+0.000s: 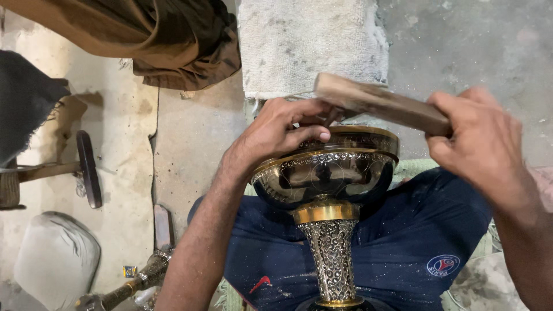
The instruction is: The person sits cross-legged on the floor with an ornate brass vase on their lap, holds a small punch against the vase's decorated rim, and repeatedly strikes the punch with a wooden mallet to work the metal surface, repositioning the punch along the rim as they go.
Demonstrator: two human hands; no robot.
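Nearest the lens: one ornate metal goblet (326, 190), resting upright on the person's lap between dark blue shorts (403, 247). Count of parts: one dark polished bowl with gold rim and beaded band, one gold collar, one silver filigree stem. Foot of the goblet is cut off by the bottom edge.

Hands: two, both the person's own. Left hand (276, 135) rests on the bowl's rim, fingers curled over the near edge with the fingertips pressed to the metal; whatever the thumb and forefinger pinch at the rim is too small to make out. Right hand (484, 144) is clenched around one wooden block (380, 103), held tilted above the bowl, just clear of the rim. Block is motion-blurred; its far end overlaps the cloth behind. Right forearm runs off the right edge.

Surroundings, counted:
- one pale towel (311, 43) on the concrete floor beyond the goblet, top cut off
- one brown cloth (155, 34) bunched at upper left, partly out of view
- one dark-headed tool (86, 170) with a wooden handle at left, handle end hidden
- one white sack (55, 259) at lower left
- one second engraved metal piece (124, 291) lying near the bottom edge, mostly cut off

Pale dust specks the shorts.
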